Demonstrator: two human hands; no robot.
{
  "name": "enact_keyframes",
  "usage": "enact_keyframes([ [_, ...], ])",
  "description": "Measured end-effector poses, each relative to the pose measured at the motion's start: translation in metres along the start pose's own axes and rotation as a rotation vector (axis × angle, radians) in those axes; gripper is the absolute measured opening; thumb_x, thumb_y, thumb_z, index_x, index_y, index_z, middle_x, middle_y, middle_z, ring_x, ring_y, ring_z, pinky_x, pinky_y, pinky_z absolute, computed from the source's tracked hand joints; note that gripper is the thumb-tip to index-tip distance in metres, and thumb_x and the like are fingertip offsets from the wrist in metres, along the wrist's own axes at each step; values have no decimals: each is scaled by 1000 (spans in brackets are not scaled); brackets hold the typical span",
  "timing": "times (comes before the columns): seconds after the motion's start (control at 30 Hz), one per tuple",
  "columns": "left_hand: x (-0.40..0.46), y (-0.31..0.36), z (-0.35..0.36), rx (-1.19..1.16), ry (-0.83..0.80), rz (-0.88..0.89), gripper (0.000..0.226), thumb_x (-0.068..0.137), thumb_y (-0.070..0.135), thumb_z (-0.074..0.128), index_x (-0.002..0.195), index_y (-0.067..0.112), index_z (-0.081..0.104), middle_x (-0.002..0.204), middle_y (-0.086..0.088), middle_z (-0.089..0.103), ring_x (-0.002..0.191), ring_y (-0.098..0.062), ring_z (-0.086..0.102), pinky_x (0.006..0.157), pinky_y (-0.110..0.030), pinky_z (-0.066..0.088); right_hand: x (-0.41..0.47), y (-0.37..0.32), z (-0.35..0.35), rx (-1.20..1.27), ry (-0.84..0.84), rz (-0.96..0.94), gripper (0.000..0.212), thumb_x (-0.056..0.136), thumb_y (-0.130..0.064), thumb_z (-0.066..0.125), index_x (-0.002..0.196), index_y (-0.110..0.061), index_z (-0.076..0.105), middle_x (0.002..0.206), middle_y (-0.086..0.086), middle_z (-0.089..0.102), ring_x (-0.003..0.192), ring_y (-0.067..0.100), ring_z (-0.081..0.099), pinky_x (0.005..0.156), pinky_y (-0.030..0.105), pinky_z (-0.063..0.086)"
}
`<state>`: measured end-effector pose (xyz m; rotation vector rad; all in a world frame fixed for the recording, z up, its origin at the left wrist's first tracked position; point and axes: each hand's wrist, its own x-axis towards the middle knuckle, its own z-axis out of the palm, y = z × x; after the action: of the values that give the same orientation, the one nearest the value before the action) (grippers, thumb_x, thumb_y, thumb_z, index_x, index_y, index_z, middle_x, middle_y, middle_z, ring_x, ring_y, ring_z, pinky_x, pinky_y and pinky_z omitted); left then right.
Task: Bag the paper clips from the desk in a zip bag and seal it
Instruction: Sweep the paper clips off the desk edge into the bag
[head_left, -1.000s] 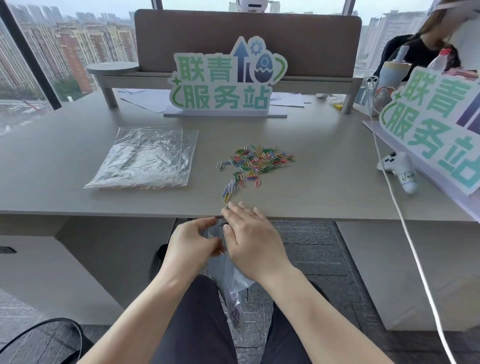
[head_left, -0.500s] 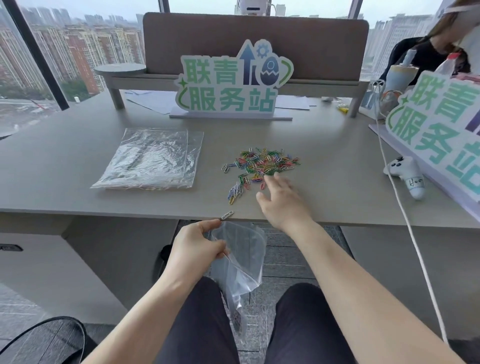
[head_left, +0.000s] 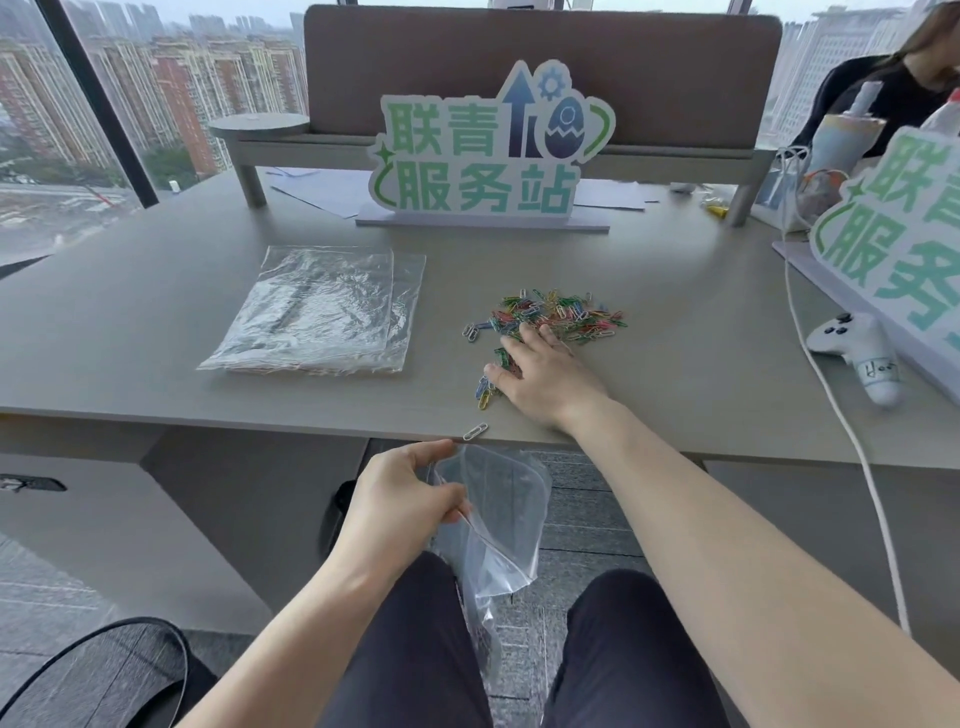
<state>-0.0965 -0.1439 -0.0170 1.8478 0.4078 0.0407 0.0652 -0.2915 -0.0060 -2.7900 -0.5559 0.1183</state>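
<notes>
My left hand (head_left: 402, 496) sits below the desk's front edge, over my lap, its thumb and fingers pinching the rim of a clear zip bag (head_left: 498, 525). The bag's mouth gapes open toward the desk, and the rest of it hangs down between my knees. It looks empty, though the plastic is too crinkled for me to be sure.

My right hand (head_left: 540, 371) lies palm down on the desk (head_left: 156, 322), fingers stretched forward and a little spread, gripping nothing that I can see. Its fingertips reach into the near side of the heap of coloured paper clips (head_left: 558, 314), touching the closest ones; the bulk of the heap lies just beyond the fingers. A small trail of clips (head_left: 485, 387) runs from the heap toward me along the left side of that hand, beside the thumb. One lone silver clip (head_left: 475, 431) rests at the very front edge of the desk, just above the bag's open mouth and between my two hands.

Left of the clips, well apart from them, a flat stack of spare clear bags (head_left: 322, 312) lies on the desk. At the far right a white game controller (head_left: 860, 353) rests beside a white cable (head_left: 831, 384).
</notes>
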Motion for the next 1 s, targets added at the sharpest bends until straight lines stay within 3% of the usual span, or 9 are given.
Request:
enact_keyframes([
  [0.3,-2,2,-1,12,0,-3,54,71,-2,68,121,18,70,76,-12,78,73,-25,77,86,-41,60,-26,-15,12,65,0,-125,64,98,-57,26,153,-27,20,163,-4,7,150,14,0,118,34,3],
  [0.43,-4,3,-4,16,-3,-15,52,72,-1,68,120,20,70,72,-10,78,71,-23,77,85,-39,60,-26,-17,10,174,56,-69,61,99,-54,28,153,-30,17,163,-7,3,150,12,-3,119,39,8],
  [0.57,-6,5,-8,26,-5,-27,52,69,3,69,116,25,71,70,-2,78,60,-13,71,69,-27,55,-13,-24,11,127,4,-31,63,98,-56,27,154,-30,17,164,-2,2,150,18,-5,120,38,1],
  [0.7,-7,6,-8,-5,-5,-16,58,59,12,68,116,23,72,75,2,79,61,-15,73,87,-43,59,-13,-34,13,109,-15,-99,62,98,-55,27,153,-27,20,163,-1,9,150,17,0,120,36,2],
  [1.0,0,1,-10,-29,16,-2,53,65,2,69,115,16,73,95,-4,78,73,-29,76,82,-42,61,-33,-45,20,133,-3,-203,52,101,-42,31,149,-23,33,161,-1,21,149,16,10,121,34,9],
])
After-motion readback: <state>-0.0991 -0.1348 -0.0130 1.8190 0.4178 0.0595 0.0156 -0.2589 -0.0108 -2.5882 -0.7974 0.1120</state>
